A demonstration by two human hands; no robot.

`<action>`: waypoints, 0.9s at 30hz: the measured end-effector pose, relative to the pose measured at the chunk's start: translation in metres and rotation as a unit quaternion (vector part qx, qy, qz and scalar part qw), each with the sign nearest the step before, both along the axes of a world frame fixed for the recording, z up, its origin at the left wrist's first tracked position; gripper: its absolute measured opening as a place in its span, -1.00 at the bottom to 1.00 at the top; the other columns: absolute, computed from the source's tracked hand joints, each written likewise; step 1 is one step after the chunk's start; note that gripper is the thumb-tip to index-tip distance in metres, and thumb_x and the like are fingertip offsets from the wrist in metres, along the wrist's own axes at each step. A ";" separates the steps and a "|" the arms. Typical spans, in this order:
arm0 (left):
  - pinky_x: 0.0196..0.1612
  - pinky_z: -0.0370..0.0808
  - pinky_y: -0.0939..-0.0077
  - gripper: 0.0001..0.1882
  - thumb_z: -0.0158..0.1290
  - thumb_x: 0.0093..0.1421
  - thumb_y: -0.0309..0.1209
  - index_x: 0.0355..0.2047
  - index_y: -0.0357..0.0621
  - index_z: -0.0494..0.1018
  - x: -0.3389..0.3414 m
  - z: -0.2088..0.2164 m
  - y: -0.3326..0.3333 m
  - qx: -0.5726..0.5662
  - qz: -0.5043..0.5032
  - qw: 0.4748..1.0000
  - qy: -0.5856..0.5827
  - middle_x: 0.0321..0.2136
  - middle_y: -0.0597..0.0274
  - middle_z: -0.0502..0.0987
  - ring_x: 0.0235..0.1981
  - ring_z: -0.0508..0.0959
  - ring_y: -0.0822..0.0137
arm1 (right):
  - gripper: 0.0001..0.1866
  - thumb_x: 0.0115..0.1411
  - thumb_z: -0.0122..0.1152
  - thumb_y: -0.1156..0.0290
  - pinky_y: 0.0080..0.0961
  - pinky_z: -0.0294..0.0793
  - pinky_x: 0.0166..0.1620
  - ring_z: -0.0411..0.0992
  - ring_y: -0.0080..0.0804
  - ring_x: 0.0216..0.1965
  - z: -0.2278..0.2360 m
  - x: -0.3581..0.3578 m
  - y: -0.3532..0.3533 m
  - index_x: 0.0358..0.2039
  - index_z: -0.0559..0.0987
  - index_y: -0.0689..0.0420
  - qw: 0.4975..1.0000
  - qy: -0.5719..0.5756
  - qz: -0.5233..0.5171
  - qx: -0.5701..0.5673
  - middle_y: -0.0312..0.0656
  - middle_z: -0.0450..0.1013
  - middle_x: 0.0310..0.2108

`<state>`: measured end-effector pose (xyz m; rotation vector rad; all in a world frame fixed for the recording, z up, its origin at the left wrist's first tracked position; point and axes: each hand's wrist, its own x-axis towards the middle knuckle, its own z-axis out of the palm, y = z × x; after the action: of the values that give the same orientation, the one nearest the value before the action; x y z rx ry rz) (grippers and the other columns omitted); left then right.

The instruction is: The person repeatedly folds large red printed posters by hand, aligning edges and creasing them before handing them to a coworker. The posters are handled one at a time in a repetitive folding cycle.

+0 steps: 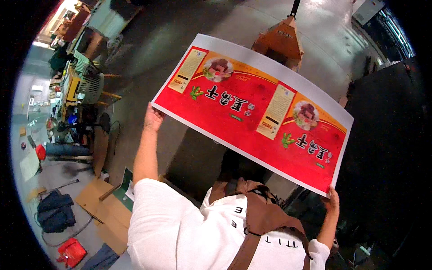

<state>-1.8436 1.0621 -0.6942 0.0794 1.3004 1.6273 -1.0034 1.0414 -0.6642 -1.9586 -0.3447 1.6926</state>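
A large printed sheet [243, 101], mostly red with orange bands, food pictures, cream panels and a white border, is held out in front of me with a slight bend. My left hand [154, 118] grips its near left corner, fingers closed at the edge. At the near right corner, my right hand [332, 199] pinches the white margin. Both arms are stretched forward, and the sheet is raised above the floor. The fingers beneath it are partly hidden.
Beyond the sheet stands an orange-brown, wedge-shaped object [281, 38] with a dark handle. A tall dark surface [382, 148] fills the right. On the left are a chair [91, 87], flattened cardboard [105, 209], dark cloth [56, 210] and a red bag [72, 252].
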 end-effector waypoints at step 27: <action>-0.38 0.53 0.37 -0.47 0.08 0.03 -0.09 -0.14 -0.26 0.34 -0.037 0.114 0.130 -0.311 -0.575 0.740 0.154 -0.32 0.09 0.50 -0.40 0.54 0.28 | -0.53 0.12 0.03 0.06 -0.50 0.45 -0.49 0.48 -0.34 -0.50 0.113 -0.109 0.059 -0.18 0.36 0.23 0.977 -0.197 0.085 0.008 -0.14 0.46 -0.42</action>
<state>-1.8802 1.1918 -0.5802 0.6297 1.4943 0.0812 -1.1122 1.1001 -0.5514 -2.3063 -0.6836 1.3801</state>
